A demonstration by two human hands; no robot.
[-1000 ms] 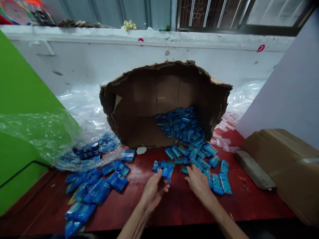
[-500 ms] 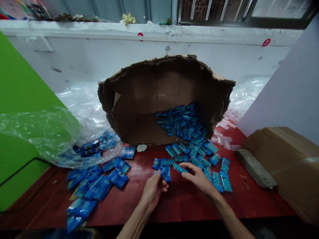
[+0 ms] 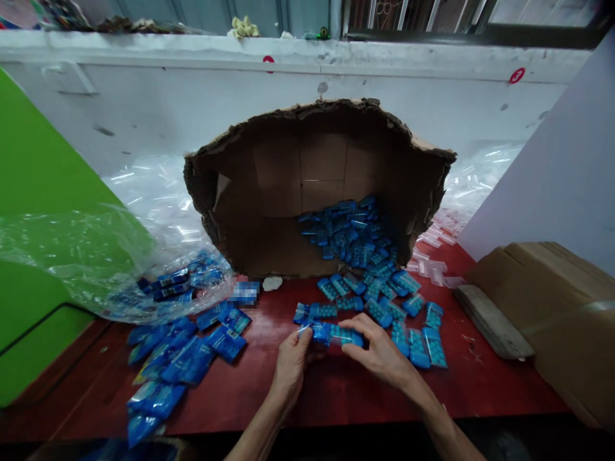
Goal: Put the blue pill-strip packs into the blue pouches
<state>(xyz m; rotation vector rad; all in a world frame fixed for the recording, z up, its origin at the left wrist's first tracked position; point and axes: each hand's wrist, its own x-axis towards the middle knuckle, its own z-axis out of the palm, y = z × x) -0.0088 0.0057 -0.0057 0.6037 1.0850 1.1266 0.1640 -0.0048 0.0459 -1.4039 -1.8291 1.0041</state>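
Observation:
My left hand (image 3: 291,360) pinches a small shiny blue packet (image 3: 319,331) above the red table (image 3: 336,390). In my right hand (image 3: 384,353), between thumb and fingers, is a small clear plastic box of blue pellets (image 3: 344,335). One end of the box meets the packet's right edge; whether it is inside, I cannot tell. Just behind the hands lie another blue packet (image 3: 302,312) and a similar pellet box (image 3: 323,310). More pellet boxes (image 3: 417,349) lie to the right of my right hand.
A torn-edged cardboard box (image 3: 269,256) on its side has a heap of pellet boxes (image 3: 355,230) spilling out. Blue packets (image 3: 187,362) are piled at left beside a clear plastic bag (image 3: 120,269). A closed carton (image 3: 567,301) and a flat grey block (image 3: 492,320) stand at right.
The pellet box in my right hand has come down and left, level with the packet, and now touches it. My left hand has turned the packet to face the box.

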